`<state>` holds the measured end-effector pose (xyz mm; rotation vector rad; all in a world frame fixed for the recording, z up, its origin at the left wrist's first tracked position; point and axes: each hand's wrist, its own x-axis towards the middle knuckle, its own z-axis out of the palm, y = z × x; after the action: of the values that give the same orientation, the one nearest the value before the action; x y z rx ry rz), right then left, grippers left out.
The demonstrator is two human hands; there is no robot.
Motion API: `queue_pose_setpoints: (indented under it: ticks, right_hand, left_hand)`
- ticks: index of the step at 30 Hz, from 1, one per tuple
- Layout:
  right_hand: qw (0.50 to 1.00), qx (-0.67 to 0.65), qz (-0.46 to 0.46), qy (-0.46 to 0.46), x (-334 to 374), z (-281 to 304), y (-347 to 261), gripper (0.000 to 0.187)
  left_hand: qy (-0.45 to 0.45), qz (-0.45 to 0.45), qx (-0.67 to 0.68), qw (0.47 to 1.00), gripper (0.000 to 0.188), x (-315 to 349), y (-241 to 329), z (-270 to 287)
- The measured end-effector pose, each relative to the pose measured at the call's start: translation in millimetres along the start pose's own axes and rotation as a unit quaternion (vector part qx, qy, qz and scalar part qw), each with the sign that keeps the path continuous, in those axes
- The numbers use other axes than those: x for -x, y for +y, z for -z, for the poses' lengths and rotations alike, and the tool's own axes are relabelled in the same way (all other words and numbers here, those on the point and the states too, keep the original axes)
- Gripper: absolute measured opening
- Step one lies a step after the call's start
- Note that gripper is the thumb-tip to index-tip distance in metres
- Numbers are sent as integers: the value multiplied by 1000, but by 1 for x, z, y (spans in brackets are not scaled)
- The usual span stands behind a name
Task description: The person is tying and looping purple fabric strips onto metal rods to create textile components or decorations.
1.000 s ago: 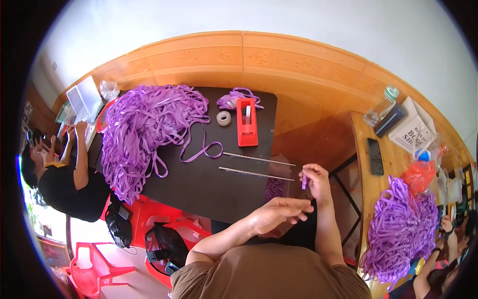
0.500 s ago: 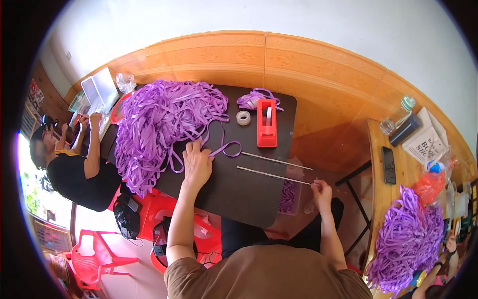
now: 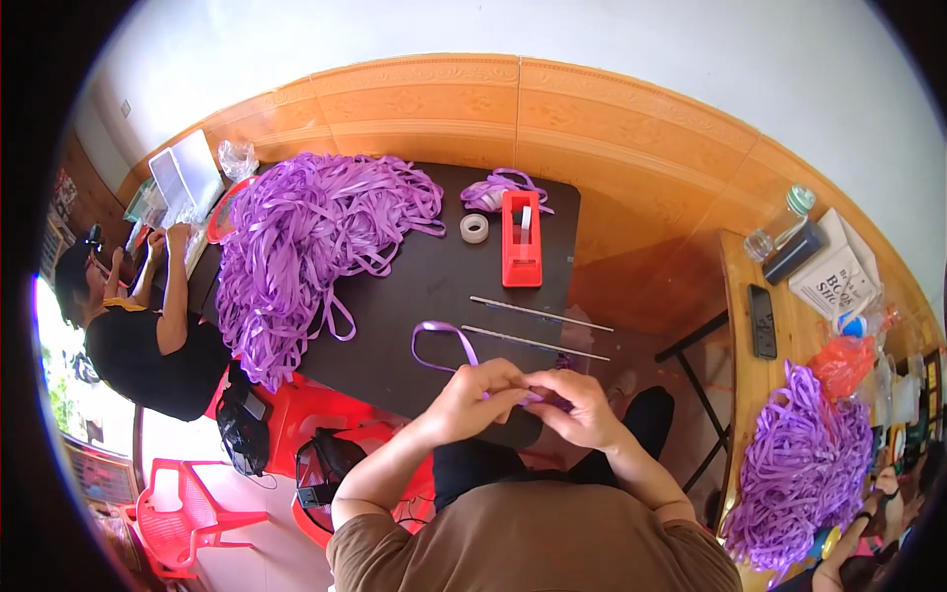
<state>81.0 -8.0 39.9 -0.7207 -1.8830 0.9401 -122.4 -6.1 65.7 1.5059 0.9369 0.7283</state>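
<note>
A length of purple ribbon [image 3: 419, 345] loops over the near part of the dark table and runs into my two hands at the table's front edge. My left hand [image 3: 477, 400] pinches it between thumb and fingers. Close beside it, my right hand [image 3: 577, 407] has its fingertips closed on the same ribbon, the two hands almost touching. Just beyond them, two thin pale rods [image 3: 543, 313] lie nearly parallel, their right ends sticking out past the table edge. A large tangled heap of purple ribbon [image 3: 306, 237] covers the table's left side.
On the table [image 3: 395, 306] stand a red tape dispenser [image 3: 521, 259], a tape roll [image 3: 474, 229] and a small ribbon bundle [image 3: 488, 192]. At left a person [image 3: 138, 345] works near red chairs [image 3: 178, 503]. A wooden table [image 3: 735, 395] at right holds another ribbon heap [image 3: 804, 474] and a phone [image 3: 762, 321].
My left hand has come from the table toward me, bringing the ribbon. My right hand has let go of the near rod and joined it. Both now pinch the ribbon.
</note>
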Motion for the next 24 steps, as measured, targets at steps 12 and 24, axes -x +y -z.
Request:
queue_pose_setpoints:
  ticks: [12,24]
  right_hand:
    - [965,20,-2,261,30,68,-14,17]
    - [967,111,32,227,37,100,-53,14]
  left_hand:
    - [-210,144,246,935,30,-24,7,17]
    - [-315,-13,63,947,69,-65,-3,-69]
